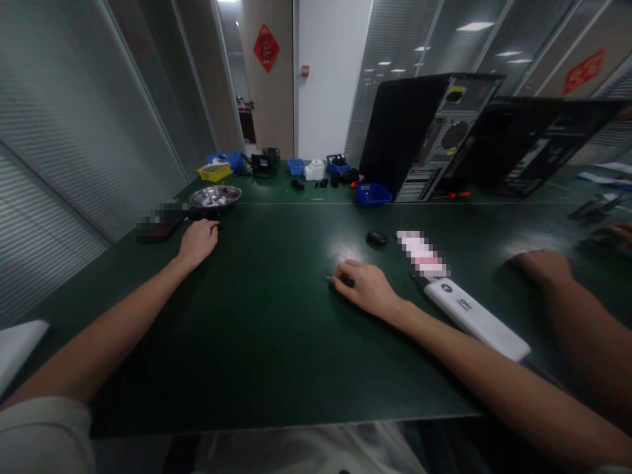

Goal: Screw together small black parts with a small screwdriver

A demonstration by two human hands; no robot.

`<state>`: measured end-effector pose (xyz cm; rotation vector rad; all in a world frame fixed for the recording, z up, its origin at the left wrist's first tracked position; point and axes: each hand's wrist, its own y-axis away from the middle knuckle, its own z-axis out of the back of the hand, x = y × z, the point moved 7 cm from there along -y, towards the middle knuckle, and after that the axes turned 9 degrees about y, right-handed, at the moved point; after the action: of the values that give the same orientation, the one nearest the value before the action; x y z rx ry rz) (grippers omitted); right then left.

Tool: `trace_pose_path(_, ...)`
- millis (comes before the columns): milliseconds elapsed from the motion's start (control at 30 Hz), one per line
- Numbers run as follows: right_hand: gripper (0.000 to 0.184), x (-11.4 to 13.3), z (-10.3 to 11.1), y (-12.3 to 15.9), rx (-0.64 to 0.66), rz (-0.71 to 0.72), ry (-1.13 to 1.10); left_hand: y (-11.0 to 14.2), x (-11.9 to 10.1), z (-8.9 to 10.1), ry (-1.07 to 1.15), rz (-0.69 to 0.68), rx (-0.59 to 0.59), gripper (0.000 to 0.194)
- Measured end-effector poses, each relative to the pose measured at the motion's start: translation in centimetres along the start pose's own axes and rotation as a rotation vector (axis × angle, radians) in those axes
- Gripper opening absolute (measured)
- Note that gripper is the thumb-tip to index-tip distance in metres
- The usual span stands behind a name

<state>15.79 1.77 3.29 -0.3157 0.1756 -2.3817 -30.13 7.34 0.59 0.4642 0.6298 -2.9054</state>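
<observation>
On the left of the green table, my left hand rests with its fingers curled together. A small dark thing shows at its fingertips, too small to name. Just beyond it stands a shiny metal bowl with small pale pieces inside. Near the middle, my right hand lies on the table, closed round a small dark-handled tool. Its thin metal tip points left; the exact kind cannot be made out. A black computer mouse sits beyond my right hand.
A white long device lies beside my right forearm, near a blurred-out phone-like screen. Blue trays, a yellow tray and black computer cases stand at the back. Another person's hand rests at the right.
</observation>
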Motion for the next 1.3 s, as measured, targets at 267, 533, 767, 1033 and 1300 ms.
trace_pose_path(267,0.02,-0.2,-0.1,0.0,0.011,0.005,0.0,0.1,0.6,1.2,0.032,0.056,-0.098,0.04)
trace_pose_path(533,0.02,0.0,0.0,0.0,0.02,-0.002,0.005,0.6,-0.4,1.6,0.029,0.041,-0.091,0.04)
trace_pose_path(767,0.019,0.0,-0.1,0.0,0.019,0.001,0.008,0.8,-0.4,1.6,0.006,0.065,-0.084,0.039)
trace_pose_path(1033,0.02,-0.1,-0.1,0.0,0.005,0.008,0.005,0.0,0.5,1.7,0.117,0.128,-0.109,0.037)
trace_pose_path(1300,0.02,-0.1,-0.1,0.0,0.013,0.009,-0.003,-0.9,2.7,0.9,0.29,0.231,-0.043,0.034)
